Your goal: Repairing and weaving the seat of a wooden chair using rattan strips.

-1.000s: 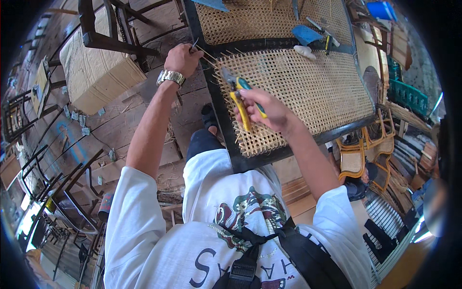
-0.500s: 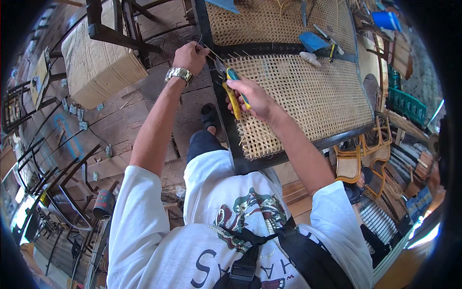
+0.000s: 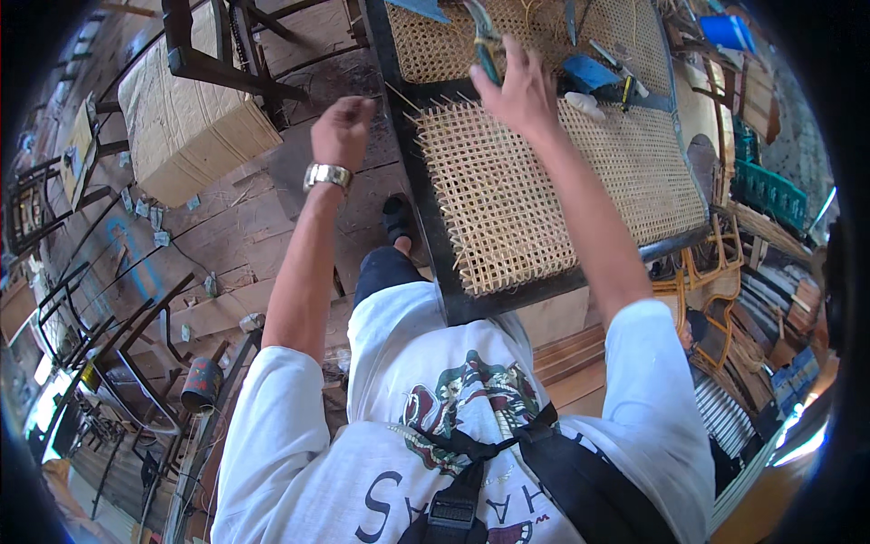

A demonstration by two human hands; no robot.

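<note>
A panel of woven cane webbing (image 3: 517, 195) lies over a dark wooden frame (image 3: 446, 272), with loose strand ends along its left and upper edges. My right hand (image 3: 526, 95) is above the upper part of the panel, its fingers stretched apart. Green-handled pliers (image 3: 488, 60) are beside its thumb, jaws pointing away from me; whether they still touch the hand is unclear. My left hand (image 3: 343, 131), with a metal watch (image 3: 327, 176) at the wrist, hovers left of the frame. Its fingers are curled and blurred, and anything in them is hidden.
On the farther cane section (image 3: 435, 50) lie a blue piece (image 3: 591, 72), a white lump (image 3: 585, 105) and a yellow-black tool (image 3: 626, 92). A cardboard box (image 3: 190, 136) and dark chair frames (image 3: 222, 72) stand at left. A blue cup (image 3: 727, 34) is at far right.
My right hand has moved up and away with the pliers, its fingers spreading from around the handles. My left hand has drawn back from the frame's edge toward me and left.
</note>
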